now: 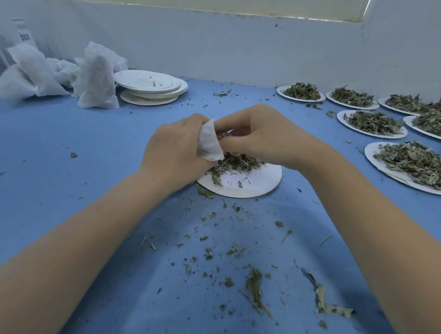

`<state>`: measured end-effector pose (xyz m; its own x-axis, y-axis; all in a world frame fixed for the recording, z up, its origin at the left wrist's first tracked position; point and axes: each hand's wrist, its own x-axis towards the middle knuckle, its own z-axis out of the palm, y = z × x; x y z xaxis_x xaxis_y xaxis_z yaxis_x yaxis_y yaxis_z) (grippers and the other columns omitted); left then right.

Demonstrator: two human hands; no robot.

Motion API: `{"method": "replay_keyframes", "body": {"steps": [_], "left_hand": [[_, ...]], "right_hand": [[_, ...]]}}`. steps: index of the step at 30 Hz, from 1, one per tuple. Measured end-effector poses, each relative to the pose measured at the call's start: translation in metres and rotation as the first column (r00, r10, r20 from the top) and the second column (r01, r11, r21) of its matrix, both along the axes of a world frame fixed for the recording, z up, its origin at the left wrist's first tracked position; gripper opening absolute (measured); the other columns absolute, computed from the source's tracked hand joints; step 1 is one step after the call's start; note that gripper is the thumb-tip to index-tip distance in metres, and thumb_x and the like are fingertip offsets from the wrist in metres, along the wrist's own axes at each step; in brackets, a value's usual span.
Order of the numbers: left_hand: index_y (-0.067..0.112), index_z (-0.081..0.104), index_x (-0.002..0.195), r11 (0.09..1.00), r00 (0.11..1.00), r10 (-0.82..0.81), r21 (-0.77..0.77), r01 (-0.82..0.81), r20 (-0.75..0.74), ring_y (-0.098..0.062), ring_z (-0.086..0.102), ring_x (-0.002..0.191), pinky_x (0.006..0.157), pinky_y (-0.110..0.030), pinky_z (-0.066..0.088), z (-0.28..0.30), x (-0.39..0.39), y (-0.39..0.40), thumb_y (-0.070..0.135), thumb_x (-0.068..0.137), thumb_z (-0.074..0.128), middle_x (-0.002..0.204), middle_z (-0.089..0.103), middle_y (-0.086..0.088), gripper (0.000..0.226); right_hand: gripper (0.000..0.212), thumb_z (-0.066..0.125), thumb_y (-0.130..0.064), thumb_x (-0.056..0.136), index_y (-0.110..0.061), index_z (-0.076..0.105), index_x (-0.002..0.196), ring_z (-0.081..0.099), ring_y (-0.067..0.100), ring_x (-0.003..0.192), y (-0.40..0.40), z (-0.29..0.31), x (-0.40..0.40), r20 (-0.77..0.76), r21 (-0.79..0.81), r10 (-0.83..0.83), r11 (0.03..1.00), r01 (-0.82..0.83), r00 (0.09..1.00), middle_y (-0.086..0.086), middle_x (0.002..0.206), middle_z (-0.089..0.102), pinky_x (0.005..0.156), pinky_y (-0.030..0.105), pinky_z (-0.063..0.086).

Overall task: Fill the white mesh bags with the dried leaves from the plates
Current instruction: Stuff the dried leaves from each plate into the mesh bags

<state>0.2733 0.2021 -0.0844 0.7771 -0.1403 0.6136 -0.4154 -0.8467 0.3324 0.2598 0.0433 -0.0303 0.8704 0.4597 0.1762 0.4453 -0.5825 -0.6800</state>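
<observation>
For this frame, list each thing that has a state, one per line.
Left hand: grips mesh bag.
Right hand: pinches leaves at the bag's mouth.
Mesh bag: held over plate.
Near plate: partly emptied.
Stacked plates: empty but for crumbs.
Plates at right: heaped with leaves.
Filled bags: at far left.

The mesh bag (210, 141) I hold is white, faintly grey in its folds. My plate (254, 183) is white, its dried leaves (236, 162) dull olive-green and brown. The tablecloth (89, 141) is plain blue, speckled with green crumbs. The filled bags (97, 80) look white, perhaps greyish.
</observation>
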Motion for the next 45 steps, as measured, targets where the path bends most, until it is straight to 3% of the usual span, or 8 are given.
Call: {"method": "replay_keyframes", "body": {"steps": [4, 15, 19, 22, 28, 31, 35, 45], "left_hand": [[0.015, 0.054, 0.107, 0.999, 0.999, 0.04, 0.004, -0.04, -0.021, -0.023, 0.052, 0.078, 0.062, -0.023, 0.025, 0.002, 0.0, -0.001, 0.036, 0.076, 0.06, 0.082, 0.05, 0.008, 0.038], [0.008, 0.056, 0.104, 1.0, 1.0, -0.022, -0.018, 0.022, -0.017, -0.03, 0.054, 0.081, 0.062, -0.029, 0.03, 0.006, -0.005, -0.002, 0.019, 0.068, 0.071, 0.08, 0.05, 0.004, 0.04], [0.017, 0.053, 0.115, 0.99, 0.995, -0.099, -0.104, 0.095, -0.031, -0.027, 0.057, 0.087, 0.07, -0.034, 0.044, 0.01, -0.009, -0.001, 0.034, 0.063, 0.065, 0.094, 0.059, 0.004, 0.056], [0.02, 0.049, 0.123, 0.996, 0.998, -0.064, -0.064, 0.062, -0.025, -0.029, 0.057, 0.089, 0.071, -0.033, 0.043, 0.009, -0.005, 0.003, 0.037, 0.069, 0.066, 0.105, 0.062, -0.001, 0.059], [0.019, 0.049, 0.122, 0.999, 0.999, 0.045, 0.004, -0.045, -0.02, -0.037, 0.054, 0.094, 0.072, -0.033, 0.036, 0.009, 0.001, 0.014, 0.025, 0.071, 0.065, 0.111, 0.062, -0.007, 0.054], [0.017, 0.05, 0.12, 0.998, 0.998, 0.052, 0.021, -0.051, -0.025, -0.034, 0.053, 0.095, 0.07, -0.028, 0.03, 0.006, 0.001, 0.015, 0.022, 0.072, 0.065, 0.111, 0.061, -0.006, 0.05], [0.017, 0.051, 0.118, 0.999, 0.999, 0.029, 0.036, -0.028, -0.025, -0.031, 0.054, 0.095, 0.072, -0.027, 0.03, 0.004, 0.001, 0.014, 0.024, 0.074, 0.067, 0.111, 0.06, -0.005, 0.048], [0.019, 0.051, 0.117, 0.999, 0.998, 0.023, 0.026, -0.022, -0.058, -0.03, 0.054, 0.093, 0.074, -0.033, 0.038, -0.001, 0.003, 0.015, 0.027, 0.074, 0.067, 0.11, 0.06, -0.004, 0.047]], "right_hand": [[0.021, 0.071, -0.009, 0.076, -0.024, 0.075, 0.089, 0.069, 0.008, 0.081, -0.001, 0.0, 0.004, 0.036, 0.145, -0.092, 0.986, 0.086, 0.995, -0.007, 0.084, 0.074, 0.084, 0.027, 0.054], [0.017, 0.069, -0.012, 0.078, -0.029, 0.071, 0.078, 0.054, -0.005, 0.058, 0.022, -0.017, 0.0, 0.133, 0.135, -0.126, 0.985, 0.108, 0.983, -0.02, 0.056, 0.059, 0.051, 0.009, 0.039], [0.025, 0.067, -0.015, 0.083, -0.038, 0.07, 0.092, 0.064, 0.002, 0.075, 0.007, -0.007, -0.002, 0.038, 0.133, 0.008, 0.991, -0.013, 0.999, -0.015, 0.084, 0.071, 0.066, 0.015, 0.047], [0.031, 0.064, -0.016, 0.084, -0.046, 0.068, 0.095, 0.059, 0.002, 0.056, 0.002, -0.005, 0.001, 0.041, 0.083, 0.015, 0.996, -0.018, 0.999, -0.012, 0.096, 0.071, 0.06, 0.024, 0.046], [0.033, 0.051, -0.005, 0.093, -0.031, 0.069, 0.102, 0.069, 0.011, 0.078, -0.012, 0.0, 0.007, 0.062, 0.219, -0.085, 0.973, 0.07, 0.994, -0.014, 0.104, 0.07, 0.073, 0.032, 0.057], [0.022, 0.053, -0.026, 0.094, -0.036, 0.064, 0.11, 0.066, 0.015, 0.086, -0.021, -0.005, 0.017, 0.209, -0.075, -0.254, 0.959, 0.274, 0.944, -0.014, 0.103, 0.067, 0.079, 0.028, 0.051], [0.056, 0.058, -0.056, 0.083, -0.029, 0.05, 0.131, 0.051, 0.016, 0.108, -0.018, -0.021, 0.022, 0.161, -0.533, -0.277, 0.783, 0.32, 0.947, -0.003, 0.118, 0.059, 0.079, 0.027, 0.038], [0.051, 0.066, -0.062, 0.071, -0.028, 0.051, 0.106, 0.049, 0.014, 0.086, -0.016, -0.015, 0.016, 0.105, -0.542, -0.305, 0.78, 0.312, 0.947, -0.009, 0.083, 0.05, 0.055, 0.024, 0.033]]}}
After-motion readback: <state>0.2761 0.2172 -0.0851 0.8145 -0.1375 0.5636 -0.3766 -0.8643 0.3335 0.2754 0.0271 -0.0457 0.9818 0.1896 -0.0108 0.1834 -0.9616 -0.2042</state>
